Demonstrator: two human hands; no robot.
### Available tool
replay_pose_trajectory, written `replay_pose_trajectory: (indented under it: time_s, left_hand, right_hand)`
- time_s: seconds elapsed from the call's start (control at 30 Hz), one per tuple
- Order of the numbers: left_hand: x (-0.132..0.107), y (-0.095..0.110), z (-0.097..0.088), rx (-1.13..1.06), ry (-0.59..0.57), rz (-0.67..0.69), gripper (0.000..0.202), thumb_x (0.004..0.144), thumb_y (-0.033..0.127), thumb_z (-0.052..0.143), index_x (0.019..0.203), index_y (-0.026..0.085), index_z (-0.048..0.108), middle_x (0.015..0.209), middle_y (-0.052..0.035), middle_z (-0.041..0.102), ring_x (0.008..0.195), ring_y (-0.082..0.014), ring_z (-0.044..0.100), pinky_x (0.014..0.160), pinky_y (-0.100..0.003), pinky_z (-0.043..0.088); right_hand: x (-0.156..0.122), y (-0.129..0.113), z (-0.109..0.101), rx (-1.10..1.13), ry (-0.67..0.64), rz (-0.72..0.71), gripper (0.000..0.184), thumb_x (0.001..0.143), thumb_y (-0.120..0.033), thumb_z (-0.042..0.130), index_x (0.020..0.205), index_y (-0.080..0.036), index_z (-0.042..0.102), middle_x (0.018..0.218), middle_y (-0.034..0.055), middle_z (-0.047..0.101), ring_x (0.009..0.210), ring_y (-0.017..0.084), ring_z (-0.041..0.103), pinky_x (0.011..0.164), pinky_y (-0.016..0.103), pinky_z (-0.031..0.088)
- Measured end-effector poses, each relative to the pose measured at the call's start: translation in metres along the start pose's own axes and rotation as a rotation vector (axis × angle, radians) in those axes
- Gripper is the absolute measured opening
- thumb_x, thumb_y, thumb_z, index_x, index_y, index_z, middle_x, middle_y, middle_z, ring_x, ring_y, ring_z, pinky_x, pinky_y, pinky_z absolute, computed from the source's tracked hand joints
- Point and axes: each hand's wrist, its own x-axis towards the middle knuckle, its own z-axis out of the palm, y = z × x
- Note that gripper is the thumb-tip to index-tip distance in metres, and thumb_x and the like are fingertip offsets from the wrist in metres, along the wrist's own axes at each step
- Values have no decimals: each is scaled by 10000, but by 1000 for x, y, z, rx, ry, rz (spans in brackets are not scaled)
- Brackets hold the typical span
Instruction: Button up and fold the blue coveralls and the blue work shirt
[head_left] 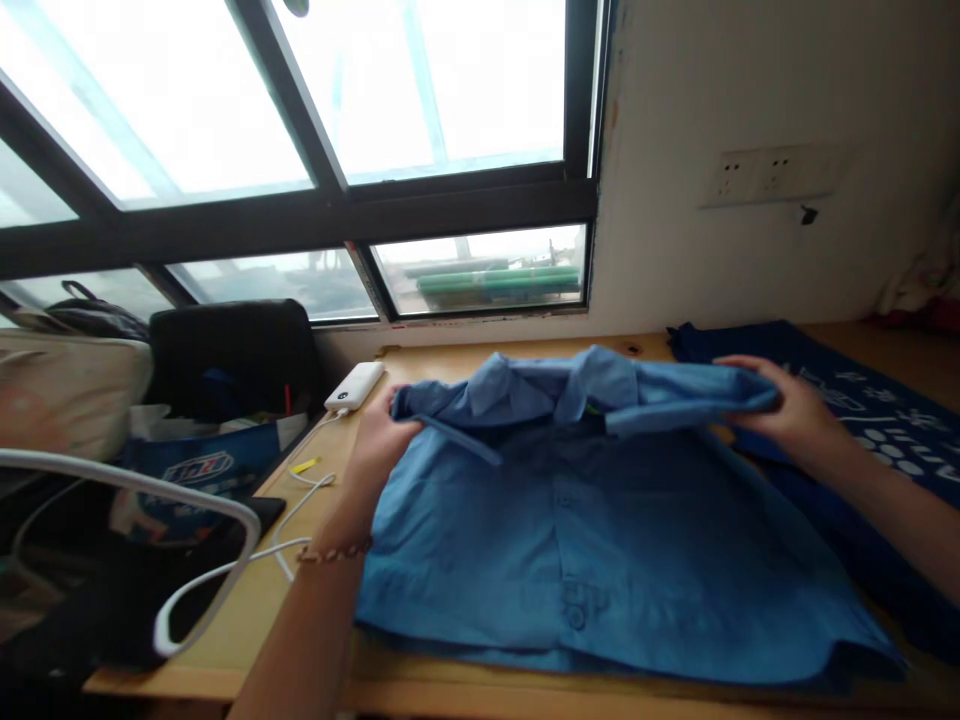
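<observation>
A blue button-up shirt (517, 540) is spread on the wooden table, its hem towards me and its button front facing up. The collar end is raised off the table and folded over towards me. My left hand (386, 425) grips this raised part at its left end, and a chain bracelet circles that wrist. At the opposite end my right hand (780, 405) is closed round the cloth, fingers behind the fold. The undersides of both grips are partly hidden by the fabric.
The wooden table (262, 640) meets a window wall. A white power bank (355, 387) with a white cable lies left of the shirt. A dark blue printed bag (877, 410) lies right. Bags and a black chair (236, 350) stand left, behind a white curved bar (150, 475).
</observation>
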Motion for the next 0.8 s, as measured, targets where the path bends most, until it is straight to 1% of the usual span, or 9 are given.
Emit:
replay_pose_trajectory:
  time_s: [0.1, 0.13, 0.2, 0.27, 0.4, 0.5, 0.6, 0.7, 0.8]
  left_hand:
    - [-73, -29, -22, 384, -293, 49, 508, 575, 105, 477, 1072, 198, 530, 926, -29, 631, 867, -210, 576, 806, -340, 423]
    - [-92, -38, -26, 496, -353, 103, 518, 592, 100, 466, 1095, 212, 520, 957, -38, 628, 903, -219, 566, 858, -382, 390]
    - [-118, -51, -31, 682, -386, 245, 479, 644, 103, 453, 1101, 230, 518, 996, -55, 620, 938, -231, 554, 939, -476, 285]
    - [-128, -55, -33, 805, -387, 391, 390, 693, 119, 450, 1051, 239, 548, 965, -60, 625, 917, -230, 558, 963, -522, 214]
    - [-119, -44, -36, 866, -370, 582, 196, 749, 161, 459, 877, 216, 596, 845, -43, 624, 834, -201, 567, 960, -500, 245]
    - [-117, -36, -46, 762, -220, 653, 181, 777, 175, 457, 908, 190, 580, 894, -56, 606, 865, -183, 561, 962, -445, 298]
    - [-133, -37, -62, 610, -105, 712, 227, 782, 154, 457, 987, 191, 547, 1004, -68, 581, 968, -185, 536, 966, -417, 328]
    - [-156, -49, -74, 574, -185, 757, 266, 777, 122, 454, 1025, 183, 528, 1063, -79, 570, 1044, -204, 504, 964, -421, 343]
    - [-173, -66, -79, 650, -339, 795, 288, 781, 94, 436, 1033, 182, 542, 1071, -78, 583, 1060, -203, 496, 944, -393, 371]
  right_hand:
    - [-85, 20, 4, -292, -271, -79, 664, 658, -189, 595, 1272, -261, 353, 1055, 27, 593, 913, 214, 585, 780, 292, 488]
    - [-106, 26, 7, -358, -340, -146, 665, 675, -151, 549, 1291, -273, 330, 1086, 19, 582, 953, 211, 570, 810, 299, 479]
    - [-133, 33, 13, -459, -438, -274, 682, 685, -96, 479, 1311, -295, 297, 1135, 4, 557, 997, 199, 549, 849, 313, 463]
    - [-141, 35, 19, -537, -462, -342, 700, 686, -68, 438, 1326, -292, 267, 1143, 6, 552, 1005, 192, 542, 858, 329, 457]
    - [-125, 25, 19, -608, -417, -375, 657, 690, -69, 418, 1318, -221, 296, 1134, 43, 552, 1017, 192, 531, 873, 335, 446]
    - [-117, 11, 3, -641, -326, -375, 598, 705, -107, 429, 1290, -199, 343, 1156, 57, 535, 1028, 207, 525, 878, 333, 441]
    - [-131, -3, -19, -704, -214, -353, 544, 719, -143, 443, 1255, -221, 391, 1122, 54, 555, 990, 234, 544, 848, 349, 451]
    - [-163, -2, -29, -712, -221, -362, 497, 713, -144, 456, 1201, -240, 452, 1094, 39, 572, 987, 235, 545, 852, 346, 449]
    - [-194, 17, -22, -707, -294, -375, 503, 675, -119, 474, 1161, -249, 492, 1094, 16, 575, 995, 216, 544, 846, 320, 464]
